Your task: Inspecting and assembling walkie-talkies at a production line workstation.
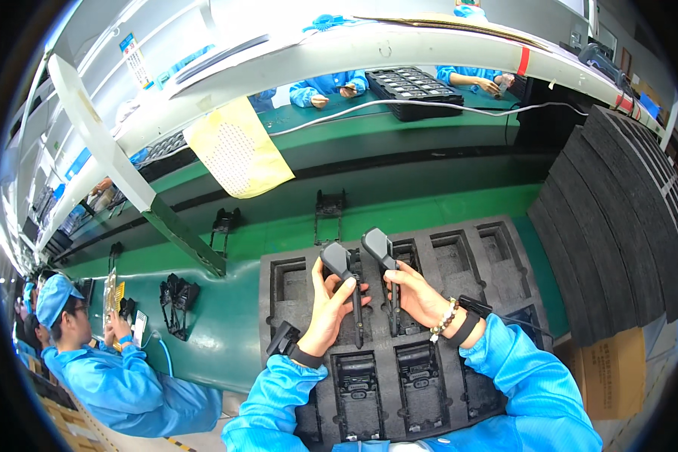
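Note:
My left hand is closed around a dark grey handheld device with a rounded, paddle-like head and a slim black lower part. A matching device is gripped in my right hand, just to the right and nearly parallel to the first. Both are held upright, heads pointing away from me, over a grey foam tray with rectangular compartments. In the near row, black molded parts sit in several compartments. Far-row compartments at the left and right show bare foam; my hands partly hide the middle ones.
Stacked dark foam trays rise at the right above a cardboard box. Black bracket-like parts lie on the green bench. A shelf post and hanging yellow sheet stand ahead. A co-worker sits left; others work across.

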`<state>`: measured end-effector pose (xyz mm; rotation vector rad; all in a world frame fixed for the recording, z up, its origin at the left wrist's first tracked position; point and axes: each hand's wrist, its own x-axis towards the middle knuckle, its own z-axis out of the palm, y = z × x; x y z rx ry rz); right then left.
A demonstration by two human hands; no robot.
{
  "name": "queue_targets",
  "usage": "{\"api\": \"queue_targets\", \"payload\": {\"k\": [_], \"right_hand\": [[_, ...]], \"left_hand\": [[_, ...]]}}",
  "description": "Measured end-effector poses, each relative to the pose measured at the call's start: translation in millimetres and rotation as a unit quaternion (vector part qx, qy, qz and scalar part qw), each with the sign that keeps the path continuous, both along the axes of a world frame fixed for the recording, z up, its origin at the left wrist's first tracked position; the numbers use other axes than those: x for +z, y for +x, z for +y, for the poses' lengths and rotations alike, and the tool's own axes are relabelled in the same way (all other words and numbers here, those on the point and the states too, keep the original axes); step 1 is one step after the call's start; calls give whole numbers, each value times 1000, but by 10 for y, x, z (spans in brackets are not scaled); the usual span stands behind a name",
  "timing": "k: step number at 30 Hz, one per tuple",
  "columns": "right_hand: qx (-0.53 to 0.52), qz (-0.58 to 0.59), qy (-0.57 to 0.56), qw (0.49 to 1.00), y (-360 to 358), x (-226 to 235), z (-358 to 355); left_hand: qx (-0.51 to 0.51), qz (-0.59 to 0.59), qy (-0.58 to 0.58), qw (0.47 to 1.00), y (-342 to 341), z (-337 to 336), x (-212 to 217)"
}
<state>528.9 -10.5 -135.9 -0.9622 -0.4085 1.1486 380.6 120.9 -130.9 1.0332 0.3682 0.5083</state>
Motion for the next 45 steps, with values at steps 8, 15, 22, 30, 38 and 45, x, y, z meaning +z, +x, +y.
{"api": "queue_targets", "payload": {"k": [8, 15, 22, 30, 38, 45], "right_hand": [[30, 17, 11, 999, 13, -54, 11], [34, 16, 15, 999, 31, -65, 12], [40, 57, 58, 996, 86, -98, -2], [55, 52, 116, 990, 228, 9, 8], [-3, -15, 89, 996, 223, -24, 47], [-7, -20, 85, 996, 272, -29, 21]], "left_hand": [[19, 36, 7, 999, 10, 8, -42], [7, 30, 17, 999, 12, 23, -58], [-44, -5, -19, 999, -22, 80, -79], [-92, -77, -131, 984, -100, 301, -50], [45, -35, -18, 998, -105, 458, -136], [54, -20, 22, 998, -29, 343, -166]]}}
